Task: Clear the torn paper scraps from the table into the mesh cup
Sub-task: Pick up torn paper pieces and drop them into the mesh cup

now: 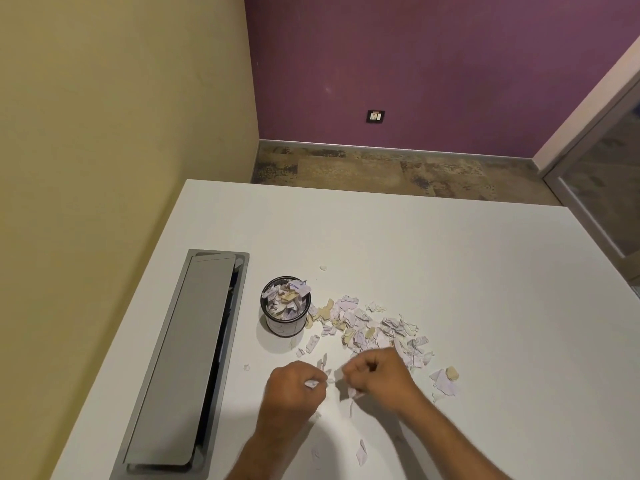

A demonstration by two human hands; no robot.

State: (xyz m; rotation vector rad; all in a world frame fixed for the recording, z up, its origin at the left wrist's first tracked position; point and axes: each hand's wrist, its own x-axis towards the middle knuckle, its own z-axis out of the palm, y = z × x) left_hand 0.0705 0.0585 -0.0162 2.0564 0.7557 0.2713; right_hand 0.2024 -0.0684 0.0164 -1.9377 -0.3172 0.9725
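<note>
The left hand [294,386] rests low over the white table [467,271], fingers curled around a small white scrap that shows between the fingertips. The right hand [377,370] sits just beside it, fingers likewise curled and pinching pale scraps at its lower edge — both hands are gripping paper.

The torn paper scraps [374,327] lie immediately beyond the hands in a loose, irregular heap. Pieces are small and ragged: mostly pale lilac-white, with several tan or cream pieces mixed in. A few stray pieces lie apart — one at the far side of the heap, one left of the left hand, several near the forearms, and a small cluster to the right of the right hand.

The mesh cup [285,306] stands upright to the left of the heap, touching its nearest scraps. It is a dark cylinder already filled to the rim with scraps.

Left of the cup, a grey cable hatch [187,358] is set into the table.
</note>
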